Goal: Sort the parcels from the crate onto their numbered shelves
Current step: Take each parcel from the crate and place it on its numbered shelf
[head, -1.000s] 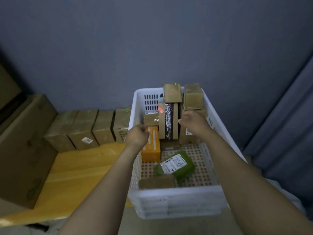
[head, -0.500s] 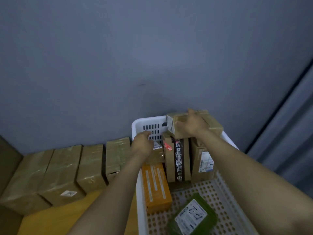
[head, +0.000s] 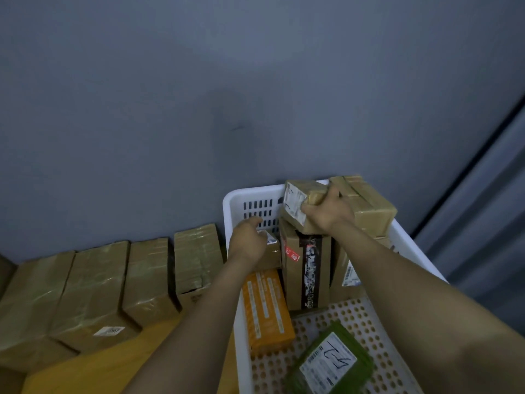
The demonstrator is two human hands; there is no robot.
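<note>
**Parcel held up at the back of the crate, label to the eye**

At lower left a row of taped brown boxes [head: 93, 291] stands against the wall on the yellow counter [head: 85, 373]. Just right of them, the left hand [head: 247, 244] reaches over the rim of the white crate [head: 228, 211] onto a small labelled box [head: 272, 251]. Its fingers are hidden, so I cannot tell whether they grip. An orange box [head: 265, 308] lies below it.

Right of centre, the right hand [head: 326, 216] has its fingers [head: 308, 207] curled round a small taped parcel [head: 301, 197]. It holds the parcel above a tall upright box [head: 308, 268], label tilted toward the camera, probably to read the shelf number. A green packet [head: 332, 362] lies on the crate floor at the bottom.

A grey wall [head: 199, 81] fills the upper frame, and a curtain [head: 488, 223] hangs at far right.
</note>
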